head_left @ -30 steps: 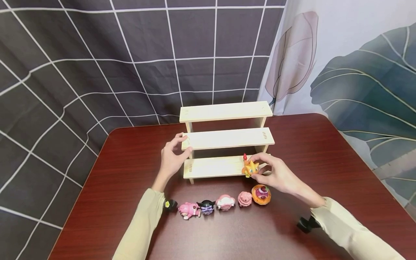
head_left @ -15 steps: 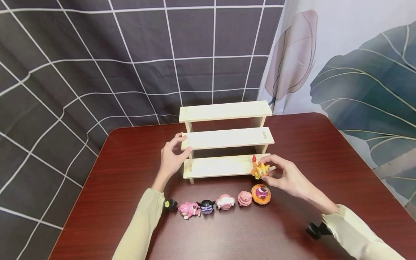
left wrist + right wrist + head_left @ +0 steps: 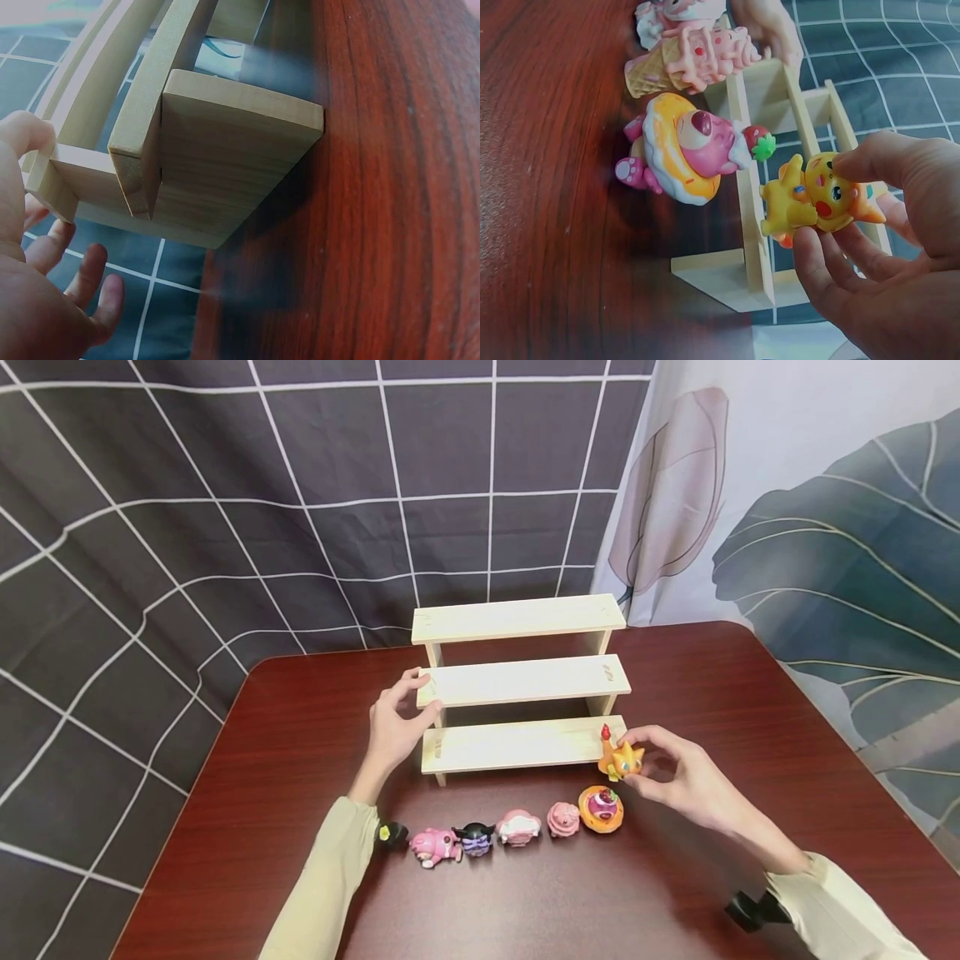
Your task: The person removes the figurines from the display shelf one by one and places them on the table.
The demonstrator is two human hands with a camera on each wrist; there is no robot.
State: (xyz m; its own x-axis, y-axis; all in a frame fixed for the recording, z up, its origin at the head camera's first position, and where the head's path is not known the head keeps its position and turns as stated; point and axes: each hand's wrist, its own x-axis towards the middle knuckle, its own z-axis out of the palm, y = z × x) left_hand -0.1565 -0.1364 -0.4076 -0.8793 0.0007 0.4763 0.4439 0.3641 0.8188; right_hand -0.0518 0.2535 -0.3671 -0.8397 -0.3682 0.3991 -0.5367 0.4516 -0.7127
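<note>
A pale wooden three-step shelf (image 3: 517, 743) stands on the table. My left hand (image 3: 393, 722) grips the left end of its middle board, thumb at the front edge and fingers on top. In my right hand (image 3: 697, 781), a small yellow and orange toy figurine (image 3: 628, 762) with a red tail tip is pinched between thumb and fingers. It is at the right end of the lowest board; whether its feet touch the wood I cannot tell. In the right wrist view the figurine (image 3: 791, 204) shows its face, with its feet toward the board.
In front of the shelf lies a row of figurines: a bear in an orange ring (image 3: 602, 810), a pink ice-cream cone (image 3: 563, 820), a pink-white one (image 3: 519, 828), a black-purple one (image 3: 476, 839) and a pink bear (image 3: 433, 847). A checked curtain (image 3: 450, 527) hangs behind.
My right hand has moved to the right with the figurine, from over the lowest board to its right end. The left hand has stayed on the middle board.
</note>
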